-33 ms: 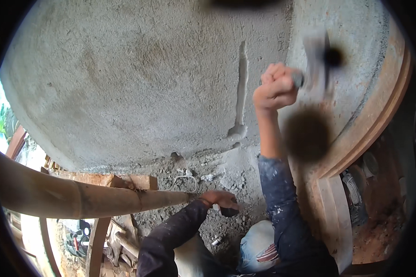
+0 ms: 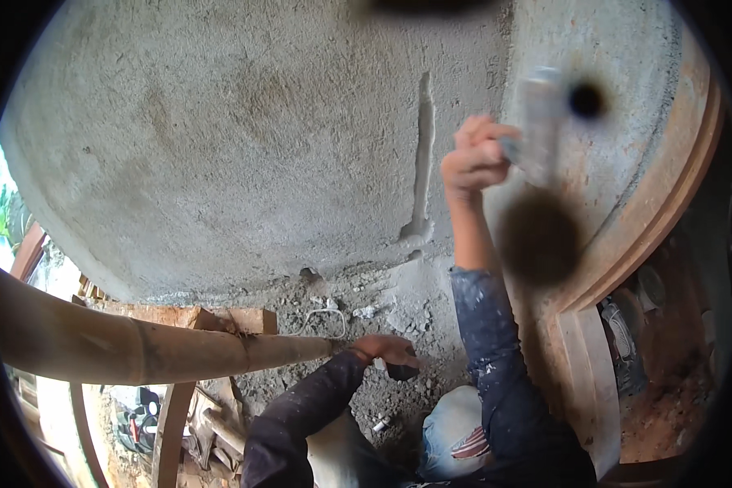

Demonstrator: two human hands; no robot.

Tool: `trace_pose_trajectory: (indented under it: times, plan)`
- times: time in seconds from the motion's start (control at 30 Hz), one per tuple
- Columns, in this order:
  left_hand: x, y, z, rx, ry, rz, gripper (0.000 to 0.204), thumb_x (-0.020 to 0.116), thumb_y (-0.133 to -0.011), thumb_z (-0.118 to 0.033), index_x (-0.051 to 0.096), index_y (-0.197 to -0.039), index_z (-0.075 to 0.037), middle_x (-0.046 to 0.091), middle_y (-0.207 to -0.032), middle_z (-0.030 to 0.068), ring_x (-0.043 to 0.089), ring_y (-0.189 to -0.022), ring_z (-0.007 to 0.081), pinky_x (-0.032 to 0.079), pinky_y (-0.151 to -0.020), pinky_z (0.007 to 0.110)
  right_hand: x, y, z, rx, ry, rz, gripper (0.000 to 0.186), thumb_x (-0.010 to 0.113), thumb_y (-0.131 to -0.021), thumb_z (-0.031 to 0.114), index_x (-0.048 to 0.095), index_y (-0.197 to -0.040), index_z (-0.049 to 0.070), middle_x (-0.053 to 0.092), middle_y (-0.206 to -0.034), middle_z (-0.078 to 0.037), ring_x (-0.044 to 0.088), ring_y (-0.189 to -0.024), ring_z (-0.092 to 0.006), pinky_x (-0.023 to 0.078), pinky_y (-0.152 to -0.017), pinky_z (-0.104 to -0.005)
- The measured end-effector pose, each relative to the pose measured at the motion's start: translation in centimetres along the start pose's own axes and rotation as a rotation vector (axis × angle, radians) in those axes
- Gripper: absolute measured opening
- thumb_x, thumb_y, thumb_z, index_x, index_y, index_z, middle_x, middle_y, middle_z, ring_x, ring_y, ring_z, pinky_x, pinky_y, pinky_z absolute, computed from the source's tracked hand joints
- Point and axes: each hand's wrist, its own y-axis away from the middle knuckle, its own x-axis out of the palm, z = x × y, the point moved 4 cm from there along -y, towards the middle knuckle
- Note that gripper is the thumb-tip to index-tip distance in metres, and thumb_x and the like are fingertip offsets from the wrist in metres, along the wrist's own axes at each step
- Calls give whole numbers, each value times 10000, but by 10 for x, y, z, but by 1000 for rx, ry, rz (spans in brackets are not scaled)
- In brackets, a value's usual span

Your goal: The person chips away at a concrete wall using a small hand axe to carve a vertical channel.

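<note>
My right hand (image 2: pixel 476 159) is raised against a grey cement wall (image 2: pixel 220 146) and is shut on a hammer (image 2: pixel 538 122), which is blurred by motion. A vertical groove (image 2: pixel 423 154) is cut into the wall just left of that hand. My left hand (image 2: pixel 386 350) is low, resting on rubble at the foot of the wall. It grips a small dark object (image 2: pixel 403 372); what it is I cannot tell. Both arms wear dark, paint-speckled sleeves.
A thick bamboo pole (image 2: pixel 138 346) runs in from the left and ends by my left hand. Broken cement rubble (image 2: pixel 342 309) lies along the wall's base. A brown wooden frame (image 2: pixel 667 195) curves down the right side. Wooden boards (image 2: pixel 220 317) lie behind the pole.
The blurred hammer and my right hand have shifted slightly down and to the left. My left hand has stayed where it was.
</note>
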Motion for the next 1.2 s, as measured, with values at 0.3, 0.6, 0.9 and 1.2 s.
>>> trace_pose_trajectory:
  times: [0.3,0.6,0.9,1.2]
  plan:
    - [4,4,18,-23,-16,-68,652,561,-773,-646,674,-1078,-80,682,-1007,114,651,-895,239,497,-791,376,35,-4,40,363,441,88,458,387,-1004,330,459,-664,31,426,-561,-17,458,-531,-123,374,-502,-325]
    - [0,5,14,-33,-25,-70,640,547,-825,-634,684,-975,-28,689,-871,73,645,-787,185,505,-730,355,14,24,-14,551,746,169,525,415,-978,401,591,-818,-67,570,-630,-194,577,-601,-300,446,-600,-431]
    - [10,-10,40,-27,58,-13,598,548,-838,-619,700,-936,-49,700,-818,44,676,-743,159,528,-683,313,27,15,-22,343,757,200,470,403,-985,372,514,-661,50,510,-576,-83,532,-552,-178,419,-519,-353]
    - [-2,14,1,86,-50,-159,664,525,-830,-649,660,-974,-15,681,-860,103,635,-769,221,491,-716,388,34,-24,52,-77,106,-49,505,333,-988,473,355,-626,122,290,-518,29,335,-426,-70,274,-386,-199]
